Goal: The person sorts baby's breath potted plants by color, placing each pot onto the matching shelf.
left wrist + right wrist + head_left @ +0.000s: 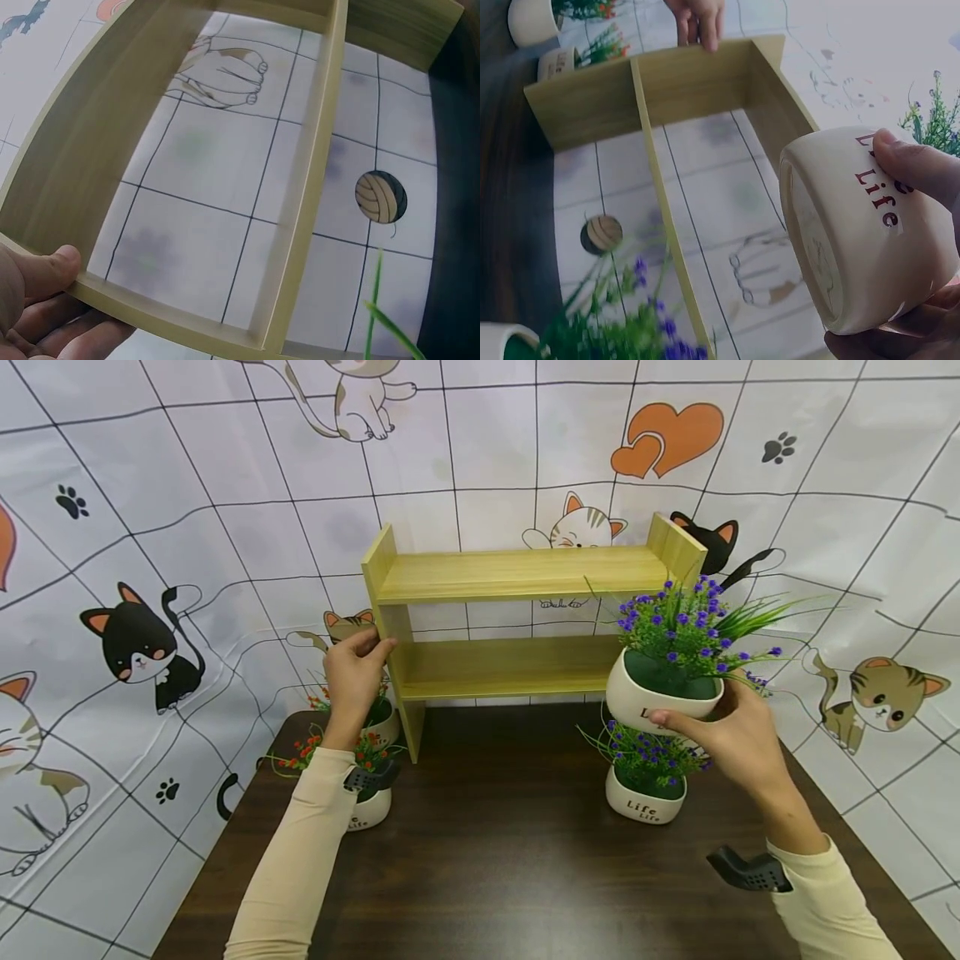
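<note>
My right hand grips a white oval flowerpot with purple artificial flowers, its thumb over the "Life" lettering and fingers round the far side. That pot is raised in front of the right end of a two-tier wooden shelf; the right wrist view shows its underside tilted toward the camera. Below it, a second purple-flowered pot stands on the table. At the shelf's left side panel, my left hand pinches the edge, thumb on the inner side and fingers outside.
Two white pots with red flowers, a front one and a rear one, stand left of the shelf, partly behind my left arm. The dark wooden table meets a cat-patterned wall covering at the back and sides.
</note>
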Action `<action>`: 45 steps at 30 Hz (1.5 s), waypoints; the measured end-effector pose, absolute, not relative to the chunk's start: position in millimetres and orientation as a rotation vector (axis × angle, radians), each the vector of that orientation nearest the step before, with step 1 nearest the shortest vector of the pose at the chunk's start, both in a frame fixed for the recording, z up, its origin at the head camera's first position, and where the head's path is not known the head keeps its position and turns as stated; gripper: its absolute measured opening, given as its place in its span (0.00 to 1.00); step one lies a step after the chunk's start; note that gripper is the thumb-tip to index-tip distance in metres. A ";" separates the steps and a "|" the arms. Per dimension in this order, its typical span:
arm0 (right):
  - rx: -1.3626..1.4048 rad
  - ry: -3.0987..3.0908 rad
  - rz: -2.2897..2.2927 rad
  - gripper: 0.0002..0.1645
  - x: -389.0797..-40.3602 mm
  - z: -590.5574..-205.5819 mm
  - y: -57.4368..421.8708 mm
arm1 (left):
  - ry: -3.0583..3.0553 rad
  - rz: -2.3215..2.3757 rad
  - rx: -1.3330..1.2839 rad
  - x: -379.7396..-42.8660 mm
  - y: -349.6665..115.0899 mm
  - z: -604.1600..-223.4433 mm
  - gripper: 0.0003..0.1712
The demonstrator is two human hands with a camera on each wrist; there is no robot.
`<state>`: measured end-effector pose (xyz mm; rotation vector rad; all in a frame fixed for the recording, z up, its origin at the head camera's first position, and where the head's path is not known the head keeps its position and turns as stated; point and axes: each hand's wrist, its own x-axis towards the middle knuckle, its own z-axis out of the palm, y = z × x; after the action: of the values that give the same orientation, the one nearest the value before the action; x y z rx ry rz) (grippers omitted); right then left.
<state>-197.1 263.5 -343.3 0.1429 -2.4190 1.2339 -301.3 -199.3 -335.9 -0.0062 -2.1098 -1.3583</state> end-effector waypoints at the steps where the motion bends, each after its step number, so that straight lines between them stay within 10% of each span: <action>1: 0.155 -2.426 1.248 0.39 -199.0 -342.3 258.5 | -2.110 -1.358 -0.007 -301.0 -199.6 -335.7 0.17; 24: 0.440 -2.492 1.379 0.62 -242.9 -336.0 162.1 | -2.104 -1.300 -0.020 -299.8 -199.5 -334.7 0.14; 45: 0.568 -2.494 1.480 0.60 -271.4 -347.8 92.1 | -2.117 -1.338 -0.016 -300.2 -202.4 -335.1 0.15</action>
<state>-271.4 92.1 -347.8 0.5678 -2.4942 1.4795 -300.2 -202.4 -335.1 -0.0156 -2.1165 -1.3377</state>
